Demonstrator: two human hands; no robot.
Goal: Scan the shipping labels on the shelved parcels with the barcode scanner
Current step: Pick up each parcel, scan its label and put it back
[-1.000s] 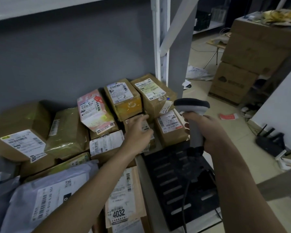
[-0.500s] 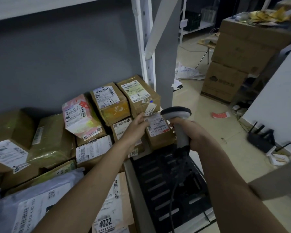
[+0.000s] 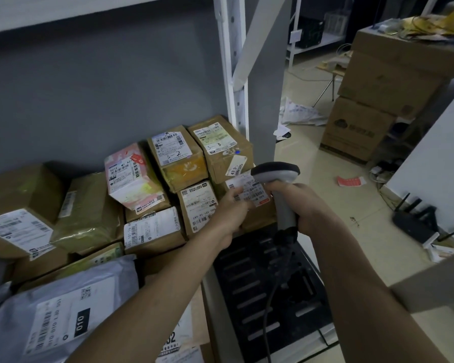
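Note:
Several taped cardboard parcels with white shipping labels crowd the shelf. My right hand [image 3: 312, 208] grips the handle of a grey barcode scanner [image 3: 275, 174], its head just above a small brown box [image 3: 257, 213] at the shelf's right end. My left hand [image 3: 230, 209] holds that box's left edge, thumb on its label [image 3: 249, 191]. Next to it on the left stands another labelled box [image 3: 197, 205]. Behind are boxes marked "3-2" [image 3: 177, 155] and "3-3" [image 3: 220, 145], and a pink box [image 3: 131, 176].
A grey mailer bag [image 3: 58, 315] lies at the front left. A white shelf post [image 3: 233, 74] rises behind the boxes. A black slotted panel [image 3: 273, 289] sits below the scanner, its cable hanging over it. Stacked big cartons [image 3: 378, 95] and a router [image 3: 417, 224] stand on the floor right.
My left hand shifted right from the middle box onto the small box at the shelf end. The scanner's head came closer over that box's label.

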